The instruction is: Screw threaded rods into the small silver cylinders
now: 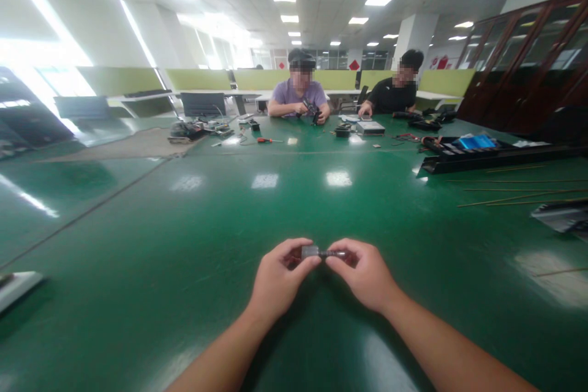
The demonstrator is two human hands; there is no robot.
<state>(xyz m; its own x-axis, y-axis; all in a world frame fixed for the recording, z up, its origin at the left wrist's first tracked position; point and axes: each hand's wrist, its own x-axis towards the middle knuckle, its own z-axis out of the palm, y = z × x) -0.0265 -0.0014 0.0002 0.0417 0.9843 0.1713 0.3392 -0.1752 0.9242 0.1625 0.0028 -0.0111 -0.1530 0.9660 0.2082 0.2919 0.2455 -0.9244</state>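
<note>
Between thumb and fingers, my left hand [278, 278] grips a small grey cylinder [310, 251], held level just above the table. From its right end runs a thin dark rod [329, 253], pinched at the far end by my right hand [367, 275]. Both hands are closed, with the fingertips close together. The cylinder and rod line up end to end; whether they are one piece cannot be made out. My fingers hide the outer ends of both.
Across the green table [220, 208] sit two people, one [298, 95] handling a dark device. An orange screwdriver [265, 140], a grey box [370, 128] and loose electronics lie near them. To the right are a black tray [487, 159] and thin rods [514, 190]; a white object [21, 291] is at left.
</note>
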